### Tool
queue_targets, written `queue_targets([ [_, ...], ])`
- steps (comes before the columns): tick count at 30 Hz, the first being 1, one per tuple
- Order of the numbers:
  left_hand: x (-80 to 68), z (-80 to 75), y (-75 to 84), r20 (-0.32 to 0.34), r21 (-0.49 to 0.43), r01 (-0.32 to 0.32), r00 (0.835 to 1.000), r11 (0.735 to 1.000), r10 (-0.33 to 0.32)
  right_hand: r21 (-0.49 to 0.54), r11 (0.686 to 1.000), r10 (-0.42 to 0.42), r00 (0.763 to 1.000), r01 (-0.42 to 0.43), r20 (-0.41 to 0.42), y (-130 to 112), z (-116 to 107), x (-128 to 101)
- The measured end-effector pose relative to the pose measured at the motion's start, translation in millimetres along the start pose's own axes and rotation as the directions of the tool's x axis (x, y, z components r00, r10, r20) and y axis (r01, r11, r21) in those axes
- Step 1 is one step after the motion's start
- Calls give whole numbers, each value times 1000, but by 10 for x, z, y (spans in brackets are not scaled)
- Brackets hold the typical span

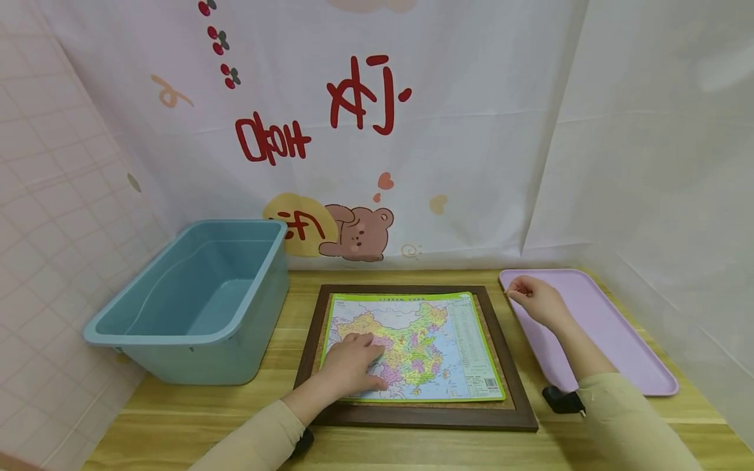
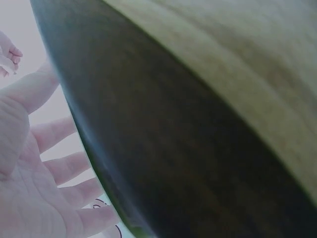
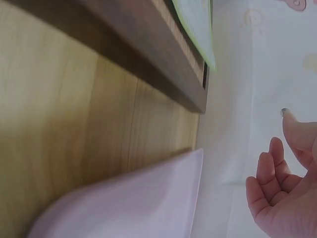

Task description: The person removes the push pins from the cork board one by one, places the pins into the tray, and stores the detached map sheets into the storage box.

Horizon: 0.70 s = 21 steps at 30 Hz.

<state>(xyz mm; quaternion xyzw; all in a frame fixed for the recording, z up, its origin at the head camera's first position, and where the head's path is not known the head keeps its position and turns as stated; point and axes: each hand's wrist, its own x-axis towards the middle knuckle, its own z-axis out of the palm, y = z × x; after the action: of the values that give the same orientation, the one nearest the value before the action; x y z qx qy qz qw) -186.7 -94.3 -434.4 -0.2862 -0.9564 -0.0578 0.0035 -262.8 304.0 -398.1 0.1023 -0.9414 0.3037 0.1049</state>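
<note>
Map: just 1 [image 1: 412, 347], lower middle of the head view, lying flat on 1 corkboard with a brown frame [image 1: 436, 417]
Left hand [image 1: 350, 363]: resting on the map's left half, fingers pretty much straight and spread apart
Right hand [image 1: 538, 301]: right of center, over the tray's upper-left edge; thumb and index pinching a tiny gray thing [image 3: 285, 112], too small to tell what. The other fingers are loosely curled in the right wrist view
Tray: 1, pinkish-purple [image 1: 607, 327], right side of the frame
Tub: 1, blue [image 1: 259, 327], left side, bigger than anything else on the table [image 1: 135, 425]
Black gadgets: 2, one by each wrist, [image 1: 303, 443] at the bottom middle and [image 1: 562, 400] lower right
Sleeves: 2, beige [image 1: 253, 441], bottom of the frame
Backdrop: white cloth [image 1: 483, 163] up top, 1 printed bear [image 1: 359, 239] near the middle
</note>
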Motion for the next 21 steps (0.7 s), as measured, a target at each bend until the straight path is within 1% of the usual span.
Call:
queue_targets([
  [6, 5, 1, -2, -2, -6, -3, 1000, 1000, 3, -16, 999, 42, 999, -42, -2, 134, -80, -24],
  [12, 9, 11, -3, -2, -4, -3, 1000, 1000, 3, -45, 997, 63, 998, -63, 0, 287, -123, -61],
  [19, 3, 8, -1, 4, -18, 10, 1000, 1000, -10, -57, 995, 85, 996, -84, 14, 437, -162, -113],
  [21, 2, 6, 0, 6, -22, 14, 1000, 1000, -14, -57, 994, 97, 995, -97, 1, 467, -159, -127],
])
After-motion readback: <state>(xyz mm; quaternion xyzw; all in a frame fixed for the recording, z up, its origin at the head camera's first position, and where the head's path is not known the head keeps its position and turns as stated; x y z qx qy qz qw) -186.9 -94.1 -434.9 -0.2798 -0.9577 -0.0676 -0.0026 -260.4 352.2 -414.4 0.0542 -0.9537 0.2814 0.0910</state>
